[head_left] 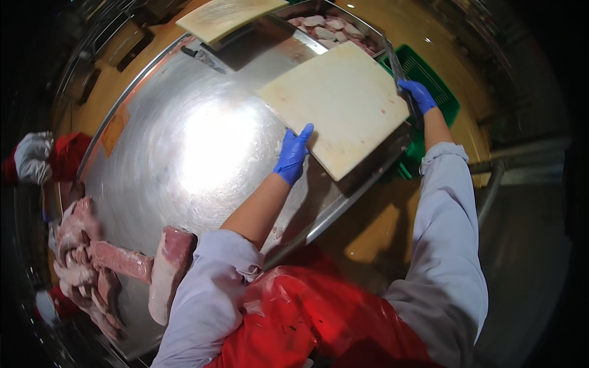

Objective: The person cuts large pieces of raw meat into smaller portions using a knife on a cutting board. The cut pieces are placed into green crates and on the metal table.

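A white cutting board (343, 101) lies at a slant near the right edge of the steel table. My left hand (293, 153), in a blue glove, grips the board's near left edge; some of its fingers are hidden. At the board's right side my right hand (420, 95), also gloved in blue, is closed round a knife. The blade (393, 58) of this knife points away from me, and its dark handle (416, 116) shows below the hand. Whether the right hand also touches the board, I cannot tell.
Several pieces of raw meat (123, 260) lie at the table's near left. A metal tray (375, 30) of meat and a green crate (448, 92) stand far right. Another board (230, 15) and a second knife (205, 58) are at the back. People with white gloves (34, 156) work at left.
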A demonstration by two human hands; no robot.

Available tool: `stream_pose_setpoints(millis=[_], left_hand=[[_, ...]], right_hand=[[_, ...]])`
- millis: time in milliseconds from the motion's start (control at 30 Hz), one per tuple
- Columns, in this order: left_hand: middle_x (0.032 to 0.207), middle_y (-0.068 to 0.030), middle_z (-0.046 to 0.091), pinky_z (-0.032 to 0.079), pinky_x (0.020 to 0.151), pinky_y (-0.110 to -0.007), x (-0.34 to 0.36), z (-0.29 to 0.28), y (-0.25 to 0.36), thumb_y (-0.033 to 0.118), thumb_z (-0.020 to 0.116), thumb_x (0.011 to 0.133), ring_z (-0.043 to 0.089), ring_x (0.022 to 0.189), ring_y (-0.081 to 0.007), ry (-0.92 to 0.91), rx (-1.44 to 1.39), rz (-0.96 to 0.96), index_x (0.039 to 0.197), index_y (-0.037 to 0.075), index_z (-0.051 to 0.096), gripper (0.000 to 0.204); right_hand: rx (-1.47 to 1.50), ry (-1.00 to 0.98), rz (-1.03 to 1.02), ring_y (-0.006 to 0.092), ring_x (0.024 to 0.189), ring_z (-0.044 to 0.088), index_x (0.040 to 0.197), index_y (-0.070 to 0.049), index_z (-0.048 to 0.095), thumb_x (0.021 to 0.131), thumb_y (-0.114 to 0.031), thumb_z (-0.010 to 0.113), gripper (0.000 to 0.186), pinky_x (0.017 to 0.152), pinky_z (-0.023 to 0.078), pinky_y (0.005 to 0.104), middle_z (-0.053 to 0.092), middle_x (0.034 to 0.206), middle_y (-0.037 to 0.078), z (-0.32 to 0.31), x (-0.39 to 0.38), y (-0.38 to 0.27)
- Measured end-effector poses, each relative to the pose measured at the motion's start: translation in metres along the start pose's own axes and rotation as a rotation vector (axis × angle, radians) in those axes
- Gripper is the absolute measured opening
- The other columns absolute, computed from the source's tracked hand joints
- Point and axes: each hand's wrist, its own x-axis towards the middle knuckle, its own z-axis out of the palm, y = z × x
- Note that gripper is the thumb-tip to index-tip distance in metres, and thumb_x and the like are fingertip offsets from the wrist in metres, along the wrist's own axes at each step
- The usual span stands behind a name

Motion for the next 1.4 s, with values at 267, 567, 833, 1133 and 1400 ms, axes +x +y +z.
stream_pose_setpoints(millis=[267,567,833,1133,1400], left_hand=[[0.124,-0.0152,0.064,0.051,0.100,-0.042,0.010,0.005,-0.015,0.009,0.071,0.091,0.063,0.113,-0.0267,-0.028,-0.376,0.108,0.132,-0.004,0.054,0.047],[0.133,-0.0131,0.061,0.048,0.104,-0.039,-0.118,-0.094,-0.023,0.014,0.073,0.090,0.060,0.119,-0.0238,-0.062,-0.332,0.057,0.145,-0.002,0.046,0.064],[0.127,-0.0140,0.062,0.053,0.099,-0.040,-0.175,-0.133,-0.007,0.014,0.074,0.090,0.063,0.115,-0.0240,-0.051,-0.354,0.103,0.139,-0.001,0.048,0.058],[0.140,-0.0194,0.054,0.050,0.106,-0.051,-0.326,-0.306,-0.036,0.007,0.063,0.083,0.057,0.127,-0.0376,0.211,-0.370,0.001,0.152,0.001,0.034,0.075],[0.147,-0.0237,0.047,0.043,0.111,-0.053,-0.467,-0.400,-0.031,0.018,0.065,0.072,0.051,0.131,-0.0443,0.225,-0.430,0.020,0.154,-0.002,0.029,0.092]], right_hand=[[-0.194,-0.174,-0.202,0.0079,0.083,0.059,0.101,-0.003,0.071,0.096,-0.022,0.067,0.019,0.080,0.048,0.0269,0.068,0.094,-0.001,-0.022,-0.001,0.015],[-0.095,-0.097,-0.185,0.0092,0.083,0.058,0.104,0.000,0.069,0.098,-0.015,0.065,0.016,0.075,0.048,0.0264,0.066,0.093,0.000,0.046,-0.172,0.073],[-0.124,0.028,-0.242,0.0095,0.086,0.058,0.112,0.002,0.069,0.098,-0.010,0.064,0.019,0.079,0.048,0.0264,0.068,0.099,0.000,0.106,-0.276,0.019],[-0.206,-0.093,-0.517,0.0153,0.072,0.049,0.083,0.000,0.058,0.089,-0.016,0.075,0.025,0.067,0.044,0.0341,0.052,0.078,0.005,0.267,-0.367,0.070],[-0.255,-0.502,-0.271,0.0206,0.089,0.060,0.102,0.003,0.065,0.090,-0.024,0.076,0.032,0.083,0.048,0.0365,0.062,0.094,0.014,0.396,-0.374,0.137]])
